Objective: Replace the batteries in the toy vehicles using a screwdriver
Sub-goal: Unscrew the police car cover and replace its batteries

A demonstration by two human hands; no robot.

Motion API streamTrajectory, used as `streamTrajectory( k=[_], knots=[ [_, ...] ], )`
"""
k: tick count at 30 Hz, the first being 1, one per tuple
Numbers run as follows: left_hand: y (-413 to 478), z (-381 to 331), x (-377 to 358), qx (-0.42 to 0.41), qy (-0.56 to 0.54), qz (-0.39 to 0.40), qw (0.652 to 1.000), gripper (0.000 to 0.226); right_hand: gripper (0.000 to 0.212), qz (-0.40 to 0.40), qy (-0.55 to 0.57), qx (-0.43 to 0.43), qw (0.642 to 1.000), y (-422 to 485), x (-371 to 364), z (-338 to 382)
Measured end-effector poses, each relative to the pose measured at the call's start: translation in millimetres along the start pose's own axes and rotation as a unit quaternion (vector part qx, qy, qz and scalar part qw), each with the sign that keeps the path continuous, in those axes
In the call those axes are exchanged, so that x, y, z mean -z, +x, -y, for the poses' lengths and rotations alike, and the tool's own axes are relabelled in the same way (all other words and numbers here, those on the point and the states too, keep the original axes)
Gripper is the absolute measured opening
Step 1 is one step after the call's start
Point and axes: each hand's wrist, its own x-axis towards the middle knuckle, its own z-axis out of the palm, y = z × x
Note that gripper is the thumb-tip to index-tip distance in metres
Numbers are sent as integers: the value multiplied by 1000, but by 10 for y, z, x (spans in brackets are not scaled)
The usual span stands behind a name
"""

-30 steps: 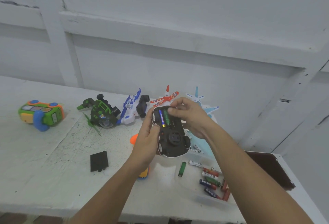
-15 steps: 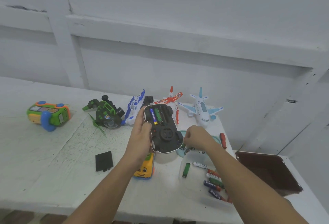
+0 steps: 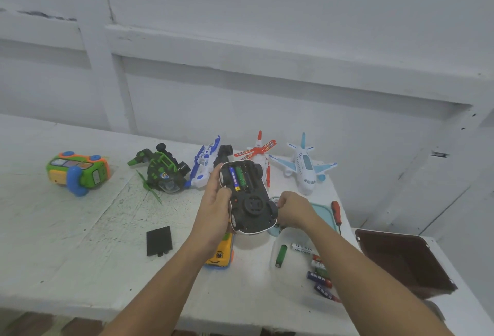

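My left hand (image 3: pixel 216 207) grips a black toy car (image 3: pixel 250 202), held upside down above the table. Its battery bay is open, with a blue battery (image 3: pixel 234 178) and a green battery (image 3: pixel 242 176) seated inside. The black battery cover (image 3: pixel 159 240) lies on the table to the left. My right hand (image 3: pixel 295 211) is lowered beside the car over a teal container (image 3: pixel 324 215), fingers curled downward; anything under them is hidden. A red-handled screwdriver (image 3: pixel 336 212) lies just right of the container. Loose batteries sit in a clear tray (image 3: pixel 294 290), including a green one (image 3: pixel 280 255).
A yellow toy bus (image 3: pixel 220 252) lies under my left wrist. Along the wall stand a white-blue plane (image 3: pixel 303 167), a red-white helicopter (image 3: pixel 258 151), a blue-white toy (image 3: pixel 205 166), a green-black vehicle (image 3: pixel 163 172) and a green-orange toy (image 3: pixel 77 172). A brown tray (image 3: pixel 401 261) sits at the right.
My right hand left the car's battery bay and dropped to the teal container on the right. The left hand kept hold of the car throughout.
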Motion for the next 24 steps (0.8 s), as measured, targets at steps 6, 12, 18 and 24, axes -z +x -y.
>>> streamTrajectory(
  k=[6,12,18,24],
  knots=[
    [-32,14,-30,5,1,1,1000,52,28,-31,128,-9,991,-120,71,-14],
    [-28,30,-70,-10,5,11,1000,52,29,-35,420,-10,907,-239,461,12],
    [-13,64,-140,-7,8,14,1000,56,28,-47,425,138,894,-697,922,442],
    [-9,104,-194,-16,14,9,1000,58,28,-83,160,166,969,-918,779,644]
  ],
)
